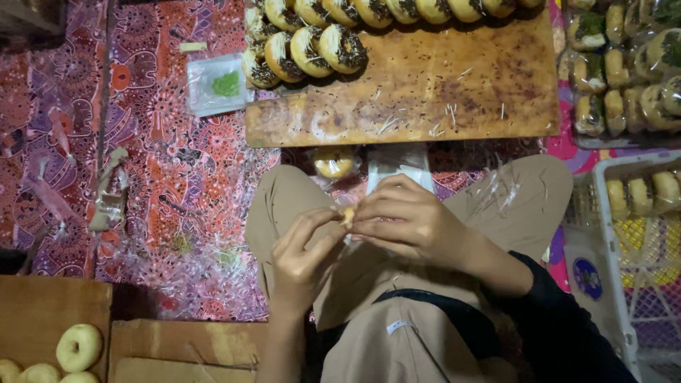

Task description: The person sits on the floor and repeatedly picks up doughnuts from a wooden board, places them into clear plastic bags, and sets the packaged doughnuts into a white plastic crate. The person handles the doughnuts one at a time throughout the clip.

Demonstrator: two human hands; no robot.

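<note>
Head view — both hands (369,227) pinch a small pastry piece (347,215); topped doughnuts (312,42) line the board (425,92), plain doughnuts (78,347) remain

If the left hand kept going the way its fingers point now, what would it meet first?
The left hand points up and right at the small tan piece pinched at its fingertips; beyond that come the right hand's fingers, which seem to touch it.

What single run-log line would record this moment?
left hand: pinching small yellowish piece | right hand: pinching same piece | wrapped doughnut: on lap ahead | wooden board: sprinkled doughnuts along far edge
</note>
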